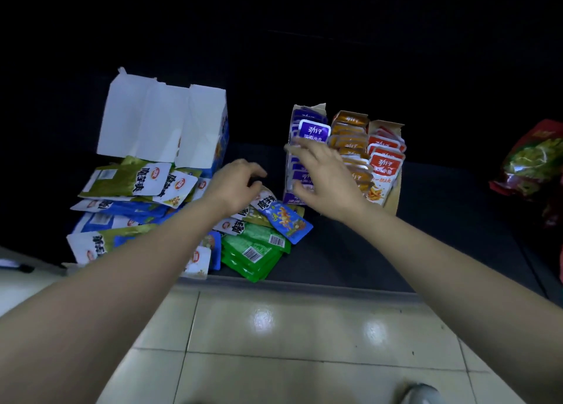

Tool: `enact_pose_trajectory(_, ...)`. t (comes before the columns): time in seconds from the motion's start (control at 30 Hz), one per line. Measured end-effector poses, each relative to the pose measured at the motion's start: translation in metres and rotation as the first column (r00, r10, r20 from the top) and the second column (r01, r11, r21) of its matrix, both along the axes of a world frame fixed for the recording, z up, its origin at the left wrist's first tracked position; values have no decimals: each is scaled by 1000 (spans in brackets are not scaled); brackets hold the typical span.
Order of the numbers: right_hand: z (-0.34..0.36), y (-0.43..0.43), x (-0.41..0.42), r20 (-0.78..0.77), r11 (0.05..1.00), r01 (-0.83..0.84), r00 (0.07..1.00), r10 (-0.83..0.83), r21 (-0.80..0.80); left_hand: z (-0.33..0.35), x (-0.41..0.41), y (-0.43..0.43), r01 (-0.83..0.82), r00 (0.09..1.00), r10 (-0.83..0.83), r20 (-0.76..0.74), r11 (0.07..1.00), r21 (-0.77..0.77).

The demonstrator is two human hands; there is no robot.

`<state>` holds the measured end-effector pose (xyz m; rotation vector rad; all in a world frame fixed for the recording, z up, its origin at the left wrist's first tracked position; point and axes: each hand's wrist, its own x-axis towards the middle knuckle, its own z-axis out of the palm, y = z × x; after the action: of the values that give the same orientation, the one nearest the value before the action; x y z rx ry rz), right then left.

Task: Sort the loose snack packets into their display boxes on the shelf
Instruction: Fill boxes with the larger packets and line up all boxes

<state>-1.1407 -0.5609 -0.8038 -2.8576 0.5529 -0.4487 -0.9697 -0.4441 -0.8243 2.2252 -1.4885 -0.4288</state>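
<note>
Risk at the pile: the loose packets point(137, 184) lie overlapping at the shelf's point(365, 251) front left corner, and the green packets point(253, 251) reach its front edge. Pulling one from under the heap would likely drag its neighbours off onto the floor point(274, 327).
Risk at the boxes: the purple box point(288, 195) has torn card walls and its purple packets point(313, 131) stand on edge. A hard push from above could fold the row over or shove the box into the orange packets point(350, 129) just beside it.
Risk of mix-up: the blue packet point(288, 221) lies just beside the purple box's front corner. Its colour is close enough that, in this dim light, it could be dropped into the wrong row.
Left fingers point(256, 172): the left hand point(234, 187) hangs over the right end of the pile, curled downward with the thumb near a white-topped packet. Whether it is pinching anything, I cannot tell.
Right fingers point(300, 144): the right hand point(326, 181) is spread wide, palm down, over the purple box. The fingertips reach the tops of the purple packets and grip nothing.
Where the task's things are: the unsorted heap sits in front of an opened white box point(161, 123) at the left. The purple, orange and red packets point(385, 160) stand in three boxes side by side mid-shelf.
</note>
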Motion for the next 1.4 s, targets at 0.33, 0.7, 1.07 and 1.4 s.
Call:
enact_pose_trajectory(0.33, -60, 40, -11, -576, 972, 15, 808, 126, 233, 3, -2, 74, 74, 950, -213, 229, 864, 499)
enact_pose_trajectory(0.7, -72, 47, 6, -320, 869, 106, 945, 62, 483, -20, -23, 100, 12, 959, -146, 242, 876, 482)
enact_pose_trajectory(1.07, -44, 37, 53, -156, 276, 219, 960, -231, 936, 0, 31, 129, -345, 837, 395, 379, 918, -195)
enact_pose_trajectory(1.4, -19, 77, 99, 70, 22, -71, 997, 33, 997, 20, 53, 126, -395, 673, 230, -703, 916, -78)
